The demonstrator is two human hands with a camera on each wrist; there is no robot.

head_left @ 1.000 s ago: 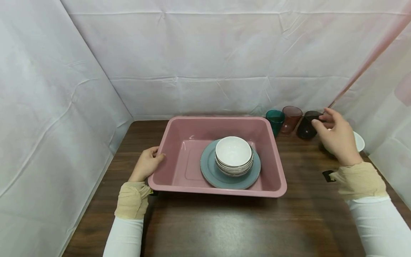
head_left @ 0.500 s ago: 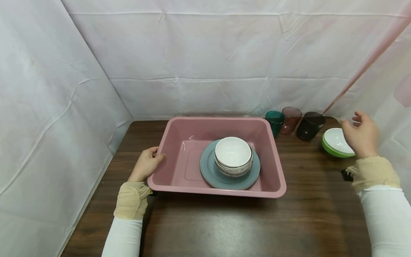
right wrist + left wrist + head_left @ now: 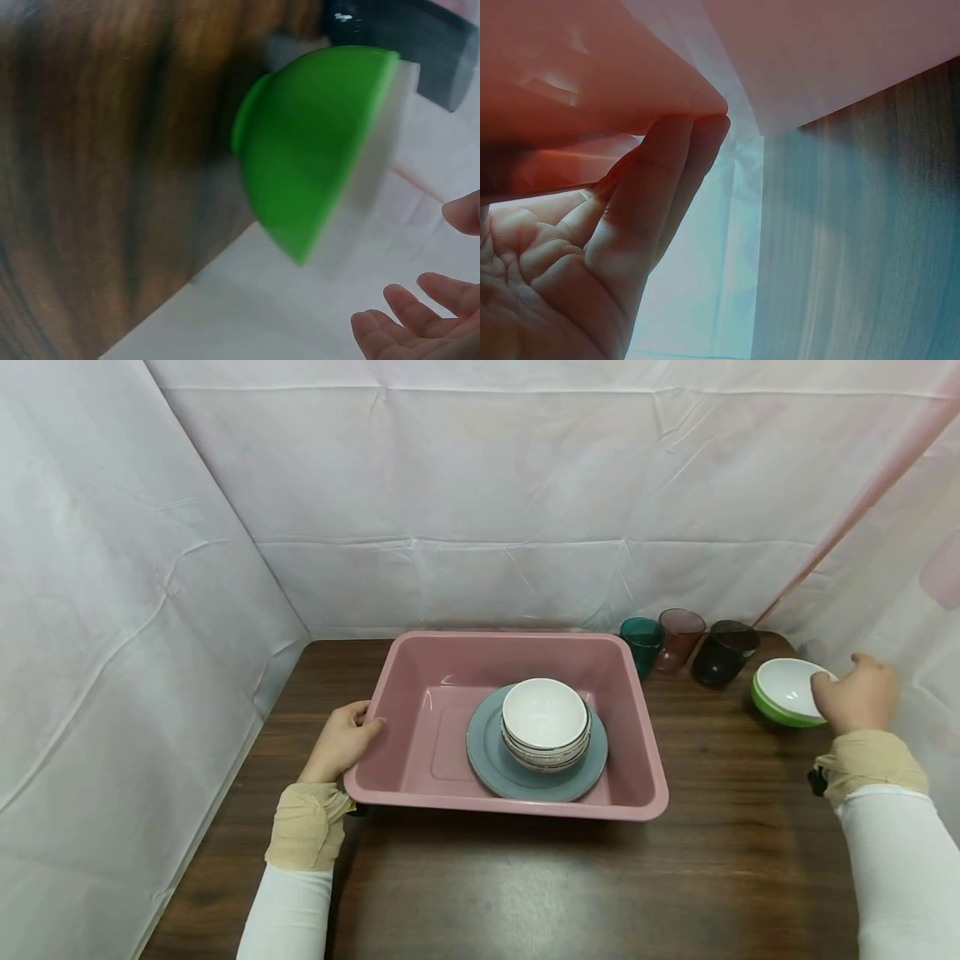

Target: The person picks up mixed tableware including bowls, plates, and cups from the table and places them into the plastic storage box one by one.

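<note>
My left hand [image 3: 341,743] grips the left rim of a pink plastic tub [image 3: 390,800], thumb over the rim and fingers under it in the left wrist view. Inside the tub a stack of white bowls [image 3: 545,714] sits on blue-grey plates [image 3: 487,768], toward the right side. At the far right, my right hand [image 3: 858,693] is beside a green bowl [image 3: 307,142] with a white bowl [image 3: 787,683] nested in it. In the right wrist view its thumb and fingers are spread apart, just off the bowls' rim and holding nothing.
A teal tumbler [image 3: 642,647], a reddish tumbler [image 3: 680,639] and a dark tumbler [image 3: 723,653] stand between the tub and the bowls, near the back. White sheeting [image 3: 480,510] hangs behind and at both sides of the dark wooden table [image 3: 480,885].
The right hand has moved right from in front of the dark tumbler, then lowered beside the nested bowls, uncovering them. The left hand and the tub have stayed in place.
</note>
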